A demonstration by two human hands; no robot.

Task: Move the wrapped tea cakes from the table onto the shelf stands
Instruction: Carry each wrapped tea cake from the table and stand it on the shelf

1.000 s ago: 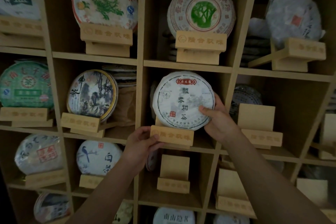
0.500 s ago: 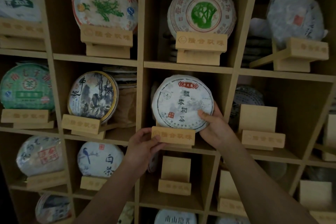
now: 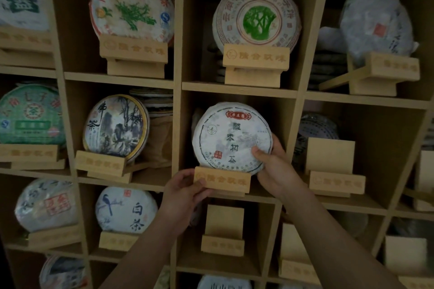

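While the head view looks into a dim wooden shelf [image 3: 179, 77] of square compartments, a white wrapped tea cake [image 3: 231, 137] with dark characters stands upright on a wooden stand [image 3: 222, 179] in the middle compartment. The right hand [image 3: 276, 166] is closed on that cake's lower right edge, thumb across the front of the wrapper and fingers behind the rim. The left hand [image 3: 185, 191] grips the left end of the stand's front lip, thumb on its face and fingers curled beneath. Directly above the held cake sits a cake with a green emblem [image 3: 257, 17] on its own stand. Left of the held cake stands a cake with an ink landscape [image 3: 116, 126], and below that one a white cake with a blue bird [image 3: 125, 210]. Right of the held cake an empty stand [image 3: 333, 171] waits, with what seems to be a dark wrapped cake [image 3: 315, 128] behind it, hard to make out in the gloom. Another empty stand [image 3: 223, 232] sits directly below the held cake.
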